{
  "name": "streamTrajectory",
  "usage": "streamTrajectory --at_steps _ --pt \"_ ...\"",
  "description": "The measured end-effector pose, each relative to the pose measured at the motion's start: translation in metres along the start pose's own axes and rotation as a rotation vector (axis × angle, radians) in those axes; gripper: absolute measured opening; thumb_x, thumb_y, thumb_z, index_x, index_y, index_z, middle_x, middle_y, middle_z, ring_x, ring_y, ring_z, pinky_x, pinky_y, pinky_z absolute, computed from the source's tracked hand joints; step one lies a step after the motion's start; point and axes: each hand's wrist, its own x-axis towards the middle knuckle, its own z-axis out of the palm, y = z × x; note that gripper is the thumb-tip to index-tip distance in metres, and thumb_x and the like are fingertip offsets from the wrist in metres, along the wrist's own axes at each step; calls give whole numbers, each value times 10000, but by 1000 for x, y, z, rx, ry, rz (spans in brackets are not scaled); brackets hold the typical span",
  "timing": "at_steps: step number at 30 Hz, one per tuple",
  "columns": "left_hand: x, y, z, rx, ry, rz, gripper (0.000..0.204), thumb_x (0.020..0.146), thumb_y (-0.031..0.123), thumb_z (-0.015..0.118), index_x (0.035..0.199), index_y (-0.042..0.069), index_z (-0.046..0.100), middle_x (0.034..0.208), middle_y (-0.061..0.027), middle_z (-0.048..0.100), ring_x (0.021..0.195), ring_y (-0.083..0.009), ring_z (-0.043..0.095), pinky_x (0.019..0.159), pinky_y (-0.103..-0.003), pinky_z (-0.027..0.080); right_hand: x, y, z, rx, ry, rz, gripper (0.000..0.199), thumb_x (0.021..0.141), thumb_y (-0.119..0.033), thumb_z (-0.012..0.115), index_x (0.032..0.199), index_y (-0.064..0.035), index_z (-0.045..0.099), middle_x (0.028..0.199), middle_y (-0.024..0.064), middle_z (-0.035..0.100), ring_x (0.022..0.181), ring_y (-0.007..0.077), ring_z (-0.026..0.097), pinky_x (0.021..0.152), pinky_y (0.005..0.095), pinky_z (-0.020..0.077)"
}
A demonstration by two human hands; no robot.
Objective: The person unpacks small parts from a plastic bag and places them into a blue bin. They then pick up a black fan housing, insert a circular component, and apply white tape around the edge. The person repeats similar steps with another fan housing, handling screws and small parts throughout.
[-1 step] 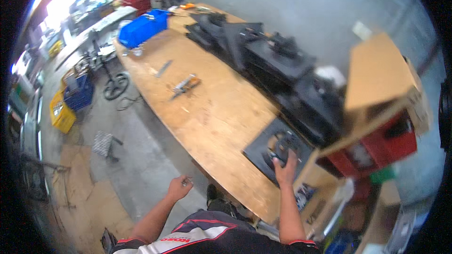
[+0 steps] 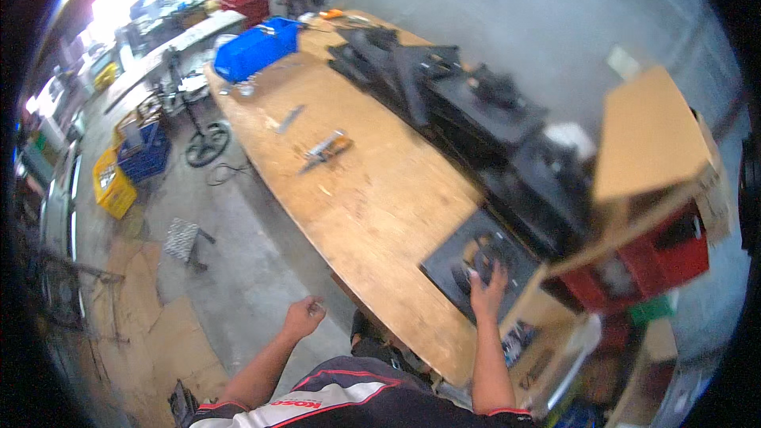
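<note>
At the near right end of the wooden workbench lies a flat black square panel with a round black fitting on it. My right hand is on this fitting, thumb and fingers set apart around its near side; blur hides the exact contact. My left hand hangs off the bench's front edge with its fingers curled. A small pale spot shows at those fingertips, too small to name.
An orange-handled tool and a flat grey strip lie mid-bench. Black panels and parts are piled along the wall side. A blue bin stands at the far end, an open cardboard box and red bin at right.
The whole view has shifted slightly, so the bench and its things sit a little lower and farther right. My right hand stays at the round black fitting; my left remains curled.
</note>
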Motion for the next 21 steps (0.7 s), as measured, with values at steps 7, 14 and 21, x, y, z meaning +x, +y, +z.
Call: streamTrajectory --at_steps 7,14,21 --pt "10 -134 -53 298 -235 -398 396 821 355 722 1118 96 692 1000 -159 731 897 -296 706 826 -410 545 17 -33 -10 -51 -298 208 580 877 -216 662 1400 -16 510 1514 320 315 1413 456 309 1162 486 274" --pt "118 -192 -132 271 103 -461 386 821 364 686 1055 58 711 982 -206 714 943 -373 684 831 -456 535 80 -114 -2 -159 -155 -3 548 853 -157 694 1345 18 529 1421 288 449 1349 431 408 1129 490 328" --pt "366 -31 -248 147 419 9 385 858 356 680 1063 30 680 990 -180 701 949 -358 673 830 -448 519 110 -241 232 146 -549 -69 548 845 -258 710 1309 0 571 1174 226 640 1083 349 621 899 445 516"
